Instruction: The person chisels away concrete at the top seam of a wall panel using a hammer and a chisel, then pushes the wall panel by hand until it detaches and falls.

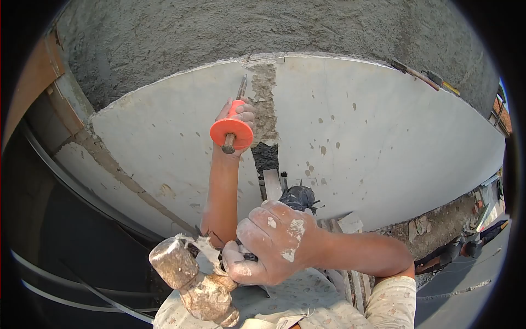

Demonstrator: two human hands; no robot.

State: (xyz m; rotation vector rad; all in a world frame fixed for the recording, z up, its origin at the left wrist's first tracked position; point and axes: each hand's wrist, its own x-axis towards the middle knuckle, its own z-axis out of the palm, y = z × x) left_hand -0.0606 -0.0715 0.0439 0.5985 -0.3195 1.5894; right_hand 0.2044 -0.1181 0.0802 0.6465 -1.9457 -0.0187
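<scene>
My left hand [245,116] is wrapped round a chisel [223,129] with an orange grip and a round orange hand guard. The chisel's tip points up at the left edge of a rough, cut channel [264,98] in the white wall; whether it touches cannot be told. Its bare striking end sticks out below the guard. Close to my chest, my right hand [276,241], smeared with pale plaster, is closed round the handle of a hammer. The hammer head [189,277] is crusted and worn, off to the left of that hand. Most of the handle is hidden.
White wall panels [350,126] flank the channel, with rough grey cement [263,27] above. Tools [419,75] lie along the ledge at upper right. Under the channel is a black plastic bundle [298,196]. Rubble [421,226] lies at lower right; a dark curved surface [71,219] fills the left.
</scene>
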